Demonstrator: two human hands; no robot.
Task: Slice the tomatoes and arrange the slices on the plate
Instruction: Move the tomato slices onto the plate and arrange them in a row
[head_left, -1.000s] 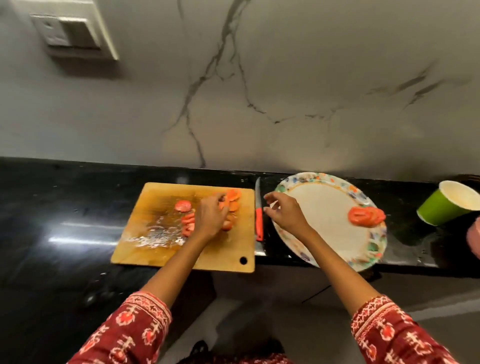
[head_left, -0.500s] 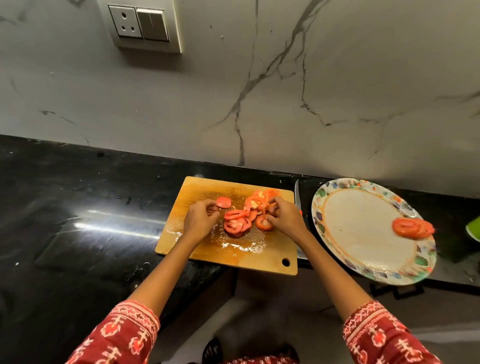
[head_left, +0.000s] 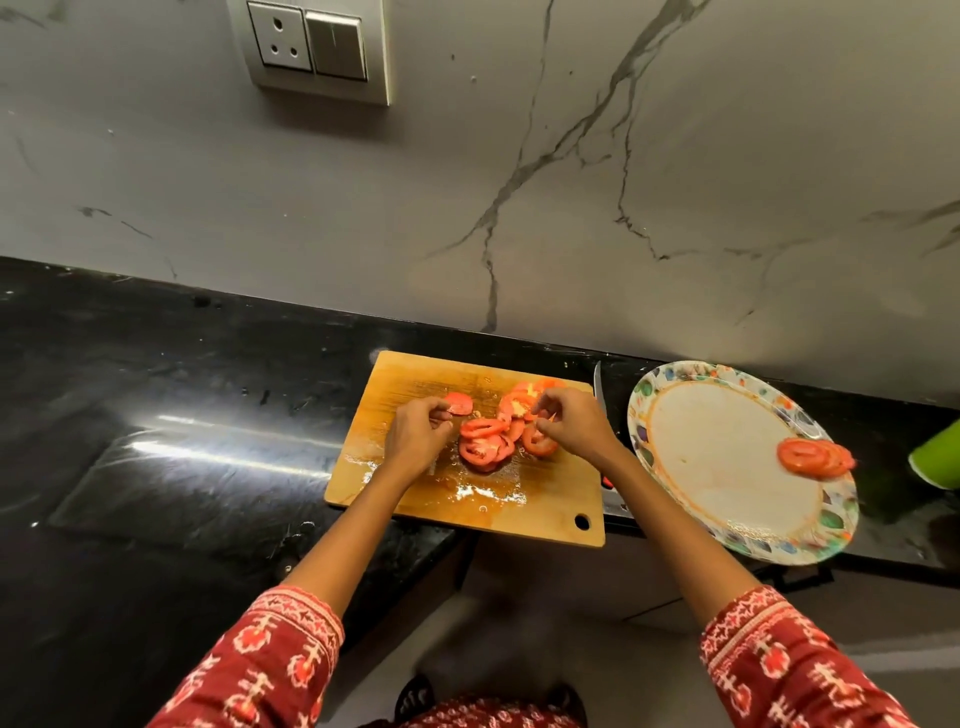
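Lying on the wooden cutting board (head_left: 540, 499) near the middle of the black countertop (head_left: 182, 467), the tomato slices (head_left: 485, 441) form a loose, overlapping heap, with one slice (head_left: 460, 402) set a little apart toward the far left of the board. Both hands sit over that heap. The left hand (head_left: 415, 439) has its fingers curled in, fingertips bunched at the edge of the lone slice; whether they actually pinch it cannot be told. The right hand (head_left: 574, 423) is on the right side of the heap, thumb and forefinger drawn close together at a slice (head_left: 537, 441) below them (the contact itself is hidden by the fingers, so a true hold cannot be confirmed).

Just right of the board, a knife (head_left: 600, 387) lies on the counter, mostly hidden behind the right wrist. Farther right is a white plate (head_left: 727, 525) with a multicoloured rim, overhanging the near edge of the counter. A small stack of plated slices (head_left: 813, 457) rests at its right side, partly on the rim. A green cup (head_left: 937, 460) shows at the right edge. A switch panel (head_left: 317, 49) is on the marble wall.
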